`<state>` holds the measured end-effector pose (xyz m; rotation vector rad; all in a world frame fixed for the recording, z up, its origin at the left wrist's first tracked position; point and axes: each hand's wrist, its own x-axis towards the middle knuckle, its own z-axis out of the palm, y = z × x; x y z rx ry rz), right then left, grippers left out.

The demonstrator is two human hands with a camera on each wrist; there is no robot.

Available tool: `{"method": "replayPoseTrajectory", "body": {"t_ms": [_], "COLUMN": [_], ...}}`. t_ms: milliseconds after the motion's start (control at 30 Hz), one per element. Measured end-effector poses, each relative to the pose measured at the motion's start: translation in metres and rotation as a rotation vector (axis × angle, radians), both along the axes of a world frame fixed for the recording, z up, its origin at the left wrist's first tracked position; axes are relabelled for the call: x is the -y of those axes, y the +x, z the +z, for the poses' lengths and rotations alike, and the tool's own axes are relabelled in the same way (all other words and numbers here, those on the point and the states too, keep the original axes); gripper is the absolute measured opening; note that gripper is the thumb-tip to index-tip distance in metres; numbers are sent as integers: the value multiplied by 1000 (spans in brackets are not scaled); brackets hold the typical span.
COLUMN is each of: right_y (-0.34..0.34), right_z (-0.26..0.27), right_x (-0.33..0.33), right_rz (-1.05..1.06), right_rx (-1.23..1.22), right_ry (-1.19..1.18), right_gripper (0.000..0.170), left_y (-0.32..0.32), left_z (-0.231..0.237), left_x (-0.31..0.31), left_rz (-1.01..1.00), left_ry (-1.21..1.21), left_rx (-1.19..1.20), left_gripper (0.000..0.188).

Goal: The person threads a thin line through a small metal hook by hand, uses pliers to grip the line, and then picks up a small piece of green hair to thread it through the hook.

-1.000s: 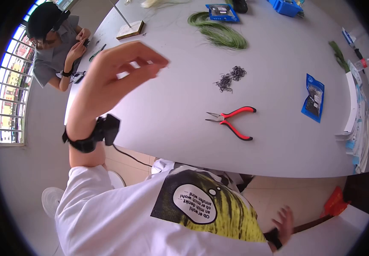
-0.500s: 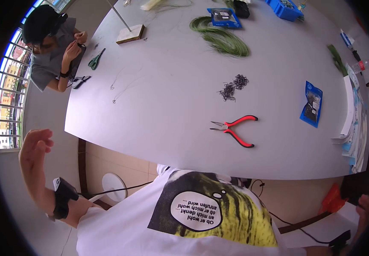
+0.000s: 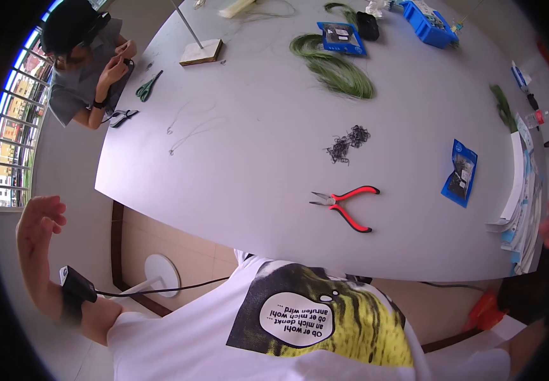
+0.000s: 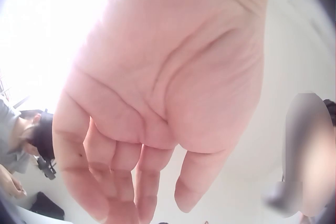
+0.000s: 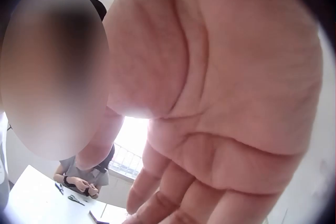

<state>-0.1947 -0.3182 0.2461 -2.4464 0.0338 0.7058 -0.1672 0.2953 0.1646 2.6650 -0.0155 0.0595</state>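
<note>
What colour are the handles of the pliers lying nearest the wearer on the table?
Red with black; the head view shows the pliers' handles best.

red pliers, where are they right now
In the head view, the red pliers lie on the table, right of centre, between the small dark pieces and the near edge.

Person in grey [image 3: 84,82] near barred window [image 3: 15,136]; plastic bottle [image 3: 539,117].

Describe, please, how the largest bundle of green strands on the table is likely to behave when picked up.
The green bundle would probably sag, as its thin strands lie in a loose curve. It looks light for its size, being fine strands. Some might slip out, since its end fans loosely.
</note>
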Motion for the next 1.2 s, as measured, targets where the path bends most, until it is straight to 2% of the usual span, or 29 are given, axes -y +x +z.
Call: {"method": "replayPoseTrajectory", "body": {"t_ms": [100, 167, 233, 267, 300, 333, 367, 433, 500, 633, 700, 867, 900, 933, 967, 1033, 1067, 1100, 1200], "right_y": [-29, -53, -59, -55, -45, -23, -6, 40, 50, 78, 69, 24, 17, 13, 14, 20, 25, 40, 97], "right_z": [8, 10, 12, 5, -5, -10, -22, -49, -84, -101, -94, -88, -79, -74, -73, -71, -83, -86, -121], "right_x": [-11, -8, -7, -1, 5, 4, 2, -6, -59, -79, -86, -94, -97, -101, -104, -107, -100, -101, -95], "right_rz": [71, -24, -2, 79, 155, 349, 368, 374, 100, 42, 14, -40, -42, -45, -53, 47, 161, 145, 47], "right_rx": [-161, -140, -83, -16, 52, 97, 100, 100, 499, 395, 190, 156, 53, -52, -64, -95, 36, 51, 214], "right_ry": [-130, -71, -52, 58, 165, 128, 157, 420, 243, 229, 82, -20, -66, -110, -111, -64, -4, 51, 263], "right_gripper": [61, 63, 63, 62, 61, 61, 63, 62, 33, 34, 36, 41, 44, 46, 46, 48, 49, 47, 37], "left_y": [-6, -9, 10, 22, 33, 45, 61, 85, 104, 117, 118, 101, 95, 88, 85, 80, 83, 88, 116], "left_z": [2, 2, 4, -4, -10, -16, -23, -34, -41, -57, -61, -52, -49, -47, -48, -51, -53, -55, -61], "left_x": [-23, -22, -6, 4, 30, 57, 68, 95, 113, 114, 95, 26, 11, 2, -6, -15, -8, 1, 41], "left_rz": [46, 81, 47, 3, -92, -190, -330, -578, -782, -953, -952, -688, -634, -530, -538, -471, -488, -486, -771], "left_ry": [16, 29, 43, -4, -71, -138, -141, -110, -76, -80, -106, -108, -95, -108, -111, -191, -207, -211, -332], "left_rx": [28, 65, 123, 127, 79, 31, 9, 3, -51, -147, -217, -325, -337, -323, -335, -210, -178, -180, -143], "left_gripper": [32, 32, 35, 35, 31, 28, 24, 18, 20, 19, 19, 24, 26, 26, 26, 28, 33, 33, 39]}}
